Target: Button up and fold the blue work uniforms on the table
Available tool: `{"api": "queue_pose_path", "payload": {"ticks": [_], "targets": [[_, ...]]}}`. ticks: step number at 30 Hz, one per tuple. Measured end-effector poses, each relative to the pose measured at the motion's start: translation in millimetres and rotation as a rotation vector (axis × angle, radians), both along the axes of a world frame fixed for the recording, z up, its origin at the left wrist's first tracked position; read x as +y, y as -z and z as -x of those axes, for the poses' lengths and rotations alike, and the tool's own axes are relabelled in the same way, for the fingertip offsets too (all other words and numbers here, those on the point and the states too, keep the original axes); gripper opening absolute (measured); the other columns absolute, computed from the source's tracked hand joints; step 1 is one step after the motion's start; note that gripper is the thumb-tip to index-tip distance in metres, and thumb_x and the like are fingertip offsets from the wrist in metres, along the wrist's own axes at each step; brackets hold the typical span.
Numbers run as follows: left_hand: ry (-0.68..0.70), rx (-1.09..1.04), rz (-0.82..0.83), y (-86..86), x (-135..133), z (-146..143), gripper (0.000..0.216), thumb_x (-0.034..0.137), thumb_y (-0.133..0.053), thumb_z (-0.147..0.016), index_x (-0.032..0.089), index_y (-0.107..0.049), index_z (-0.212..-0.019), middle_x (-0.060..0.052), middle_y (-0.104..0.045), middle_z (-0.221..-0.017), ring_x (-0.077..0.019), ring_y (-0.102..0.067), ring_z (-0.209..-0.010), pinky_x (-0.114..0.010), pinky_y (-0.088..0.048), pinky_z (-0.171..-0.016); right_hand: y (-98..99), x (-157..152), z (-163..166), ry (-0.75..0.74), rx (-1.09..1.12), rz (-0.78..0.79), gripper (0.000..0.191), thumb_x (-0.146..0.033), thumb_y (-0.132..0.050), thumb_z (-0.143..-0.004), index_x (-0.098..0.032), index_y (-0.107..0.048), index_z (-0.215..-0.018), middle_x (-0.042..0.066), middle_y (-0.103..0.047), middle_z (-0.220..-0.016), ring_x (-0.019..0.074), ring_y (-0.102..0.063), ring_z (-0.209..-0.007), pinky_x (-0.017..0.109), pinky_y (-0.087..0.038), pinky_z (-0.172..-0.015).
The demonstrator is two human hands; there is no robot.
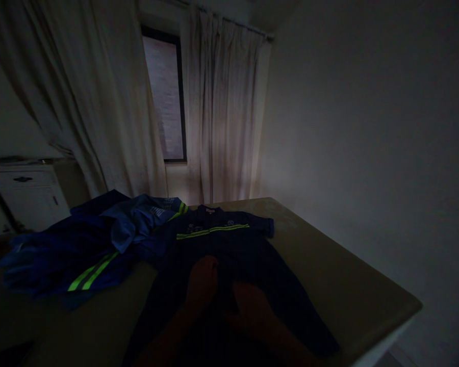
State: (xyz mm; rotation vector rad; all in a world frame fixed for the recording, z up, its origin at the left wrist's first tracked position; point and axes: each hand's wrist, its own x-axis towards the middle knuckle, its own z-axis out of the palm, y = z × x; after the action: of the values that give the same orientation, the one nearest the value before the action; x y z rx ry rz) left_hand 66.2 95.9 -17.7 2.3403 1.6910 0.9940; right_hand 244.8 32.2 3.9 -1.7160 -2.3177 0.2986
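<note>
The garment point(252, 255) lies flat on the table point(352, 285) beneath both hands, its collar end stretching away beyond them. The left hand point(202, 278) looks curled over its middle, the right hand point(248, 300) just beside it (too dark to tell whether either grips cloth). It is dark navy, short-sleeved, with a yellow-green band point(213, 232) across the chest; a blue heap point(110, 239) sits to its left.

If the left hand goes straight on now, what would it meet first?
Probably the dark garment, further on its green stripe; the dimness hides whether the left hand already touches the garment.
</note>
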Motion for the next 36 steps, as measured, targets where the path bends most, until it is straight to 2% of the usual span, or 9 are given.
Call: {"api": "queue_pose_path", "payload": {"ticks": [4, 7, 10, 14, 17, 21, 28, 32, 36], "targets": [[0.042, 0.033, 0.067, 3.2, -27.8, -12.1, 0.024, 0.009, -0.041, -0.092, 0.021, -0.061, -0.096, -0.005, -0.068, -0.095, -0.0205, -0.064, -0.09, -0.034, -0.047, -0.083, 5.6, -6.4, -7.4, 0.048, 0.078, 0.032, 0.014, -0.029, -0.061, -0.087, -0.02, -0.07, -0.093, 0.007, -0.075, -0.091, 0.0212, -0.066, -0.081, 0.028, -0.037, -0.067], [0.054, 0.06, 0.052, 17.2, -51.2, -12.8, 0.022, 0.013, -0.043, -0.094, 0.021, -0.062, -0.101, -0.007, -0.068, -0.098, -0.0227, -0.065, -0.091, -0.038, -0.048, -0.085, 3.7, 0.4, -14.3, 0.116, 0.197, 0.048, 0.013, -0.025, -0.06, -0.086, -0.02, -0.072, -0.085, 0.006, -0.075, -0.088, 0.0201, -0.066, -0.082, 0.028, -0.037, -0.068], [0.211, 0.071, 0.04, 21.6, -65.4, -6.9, 0.019, 0.021, -0.054, -0.095, 0.024, -0.065, -0.11, -0.007, -0.069, -0.113, -0.0253, -0.064, -0.104, -0.042, -0.047, -0.096, 3.1, 2.8, -20.4, 0.167, 0.273, 0.017, 0.015, -0.023, -0.059, -0.086, -0.019, -0.073, -0.085, 0.006, -0.075, -0.09, 0.0197, -0.066, -0.086, 0.028, -0.039, -0.073], [0.415, 0.106, 0.181, 7.8, -67.4, -5.6, 0.026, 0.016, -0.063, -0.088, 0.027, -0.067, -0.111, -0.003, -0.069, -0.12, -0.0243, -0.063, -0.11, -0.04, -0.047, -0.099, 4.8, 3.4, -27.9, 0.167, 0.369, 0.055, 0.017, -0.024, -0.056, -0.087, -0.019, -0.071, -0.081, 0.003, -0.073, -0.083, 0.0177, -0.064, -0.08, 0.027, -0.04, -0.071], [0.411, 0.117, 0.231, 0.1, -66.9, -10.5, 0.023, 0.01, -0.058, -0.088, 0.023, -0.067, -0.104, -0.004, -0.07, -0.111, -0.0225, -0.064, -0.104, -0.037, -0.048, -0.094, 6.7, 2.6, -33.7, 0.086, 0.442, 0.11, 0.017, -0.024, -0.058, -0.084, -0.019, -0.072, -0.089, 0.004, -0.073, -0.092, 0.0195, -0.065, -0.088, 0.027, -0.043, -0.078], [0.347, 0.069, 0.241, 2.1, -69.1, -13.4, 0.018, 0.01, -0.056, -0.087, 0.021, -0.065, -0.097, -0.003, -0.07, -0.101, -0.0198, -0.064, -0.092, -0.033, -0.049, -0.083, 6.5, -1.6, -38.0, 0.006, 0.465, 0.143, 0.027, -0.023, -0.062, -0.078, -0.021, -0.072, -0.103, 0.006, -0.072, -0.107, 0.0229, -0.063, -0.101, 0.03, -0.045, -0.089], [0.443, 0.047, 0.094, 4.1, -66.9, -9.4, 0.02, 0.01, -0.059, -0.087, 0.024, -0.067, -0.101, -0.003, -0.07, -0.107, -0.0192, -0.063, -0.099, -0.031, -0.047, -0.087, 1.0, -3.3, -34.4, 0.003, 0.449, 0.129, 0.013, -0.019, -0.058, -0.079, -0.02, -0.068, -0.088, 0.002, -0.069, -0.086, 0.0193, -0.061, -0.083, 0.027, -0.044, -0.075], [0.446, 0.068, 0.104, 3.6, -65.3, -8.6, 0.021, 0.01, -0.061, -0.087, 0.024, -0.068, -0.1, -0.001, -0.071, -0.104, -0.0191, -0.064, -0.097, -0.031, -0.047, -0.085, 2.5, -2.2, -35.0, -0.055, 0.48, 0.089, 0.022, -0.011, -0.057, -0.073, -0.02, -0.066, -0.09, 0.002, -0.069, -0.092, 0.0181, -0.062, -0.086, 0.026, -0.044, -0.078], [0.42, 0.115, 0.128, 4.5, -64.3, -7.7, 0.016, 0.013, -0.062, -0.087, 0.023, -0.069, -0.098, -0.002, -0.073, -0.099, -0.02, -0.066, -0.092, -0.032, -0.047, -0.081, 5.7, -1.2, -35.6, -0.062, 0.5, 0.143, 0.017, -0.014, -0.059, -0.075, -0.02, -0.066, -0.089, 0.0, -0.069, -0.084, 0.0163, -0.061, -0.078, 0.024, -0.041, -0.068]]}}
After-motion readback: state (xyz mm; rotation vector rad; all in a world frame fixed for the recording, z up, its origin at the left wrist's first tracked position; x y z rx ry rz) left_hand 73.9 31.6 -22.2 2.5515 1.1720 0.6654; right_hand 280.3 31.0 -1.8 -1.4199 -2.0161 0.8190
